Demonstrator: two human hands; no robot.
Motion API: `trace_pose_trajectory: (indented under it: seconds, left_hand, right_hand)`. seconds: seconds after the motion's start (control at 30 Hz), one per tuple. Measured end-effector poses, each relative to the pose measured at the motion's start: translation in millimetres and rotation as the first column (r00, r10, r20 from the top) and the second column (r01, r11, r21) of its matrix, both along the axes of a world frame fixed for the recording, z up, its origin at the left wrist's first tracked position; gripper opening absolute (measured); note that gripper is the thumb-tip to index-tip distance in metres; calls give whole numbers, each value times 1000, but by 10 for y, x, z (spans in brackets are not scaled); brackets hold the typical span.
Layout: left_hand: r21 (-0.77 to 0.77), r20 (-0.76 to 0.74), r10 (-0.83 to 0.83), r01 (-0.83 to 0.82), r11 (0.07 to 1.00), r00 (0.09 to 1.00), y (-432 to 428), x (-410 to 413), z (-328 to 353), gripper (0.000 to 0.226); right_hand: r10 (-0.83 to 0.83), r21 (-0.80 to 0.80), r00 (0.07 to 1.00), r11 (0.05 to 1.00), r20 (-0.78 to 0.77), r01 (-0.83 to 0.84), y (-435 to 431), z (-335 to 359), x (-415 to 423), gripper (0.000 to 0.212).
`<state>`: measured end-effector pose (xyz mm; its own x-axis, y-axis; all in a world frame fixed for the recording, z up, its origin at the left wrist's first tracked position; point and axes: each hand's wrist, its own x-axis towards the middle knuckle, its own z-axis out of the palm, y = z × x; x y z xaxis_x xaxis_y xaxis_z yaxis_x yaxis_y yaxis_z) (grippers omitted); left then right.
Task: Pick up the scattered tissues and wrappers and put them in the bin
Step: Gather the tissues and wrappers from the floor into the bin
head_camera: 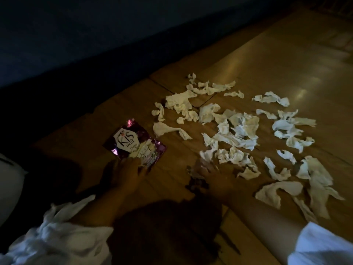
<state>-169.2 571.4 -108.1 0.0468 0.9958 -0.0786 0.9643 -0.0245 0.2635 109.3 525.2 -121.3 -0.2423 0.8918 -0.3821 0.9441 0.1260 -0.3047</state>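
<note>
Several crumpled white tissues (238,129) lie scattered over the wooden floor (286,60), from the middle to the right. A shiny purple "KIS mint" wrapper (128,140) lies flat to their left with a small tissue scrap on its near corner. My left hand (126,173) reaches onto that near corner; the dim light hides whether the fingers pinch it. My right hand (214,178), blurred, has its fingers spread low over the floor, pointing at the nearest tissues. A dark crumpled wrapper (194,183) lies just under its palm. No bin is in view.
A dark wall (95,35) runs along the far left edge of the floor. A white soft object (9,180) sits at the left edge. My white sleeves (57,236) fill the bottom corners, and a dark shadow covers the near floor.
</note>
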Motion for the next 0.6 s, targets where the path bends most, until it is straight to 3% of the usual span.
trace_pose_trajectory:
  seconds: [0.07, 0.17, 0.27, 0.37, 0.5, 0.6]
  left_hand:
    - [1, 38, 195, -195, 981, 980, -54, -77, -70, 34]
    - [-109, 229, 503, -491, 864, 834, -55, -151, -155, 73]
    - [-206, 440, 552, -519, 830, 708, 16, -137, -258, 83]
    - [-318, 488, 587, -494, 809, 646, 53, -95, -328, 73]
    - [-410, 559, 618, -463, 786, 553, 68, -67, -26, 63]
    - [-415, 652, 589, -425, 804, 478, 155, -138, 429, 65]
  right_hand:
    - [112, 32, 993, 993, 36, -113, -74, -49, -84, 67]
    - [188, 64, 977, 979, 99, -195, -142, -77, -189, 68]
    - [233, 25, 958, 970, 167, -240, -132, -36, -230, 63]
    - [258, -60, 946, 966, 197, -251, -49, -11, -230, 65]
    - [41, -94, 999, 995, -17, -43, 30, 37, -307, 54]
    - [-201, 68, 943, 972, -265, 226, 104, 190, -422, 36]
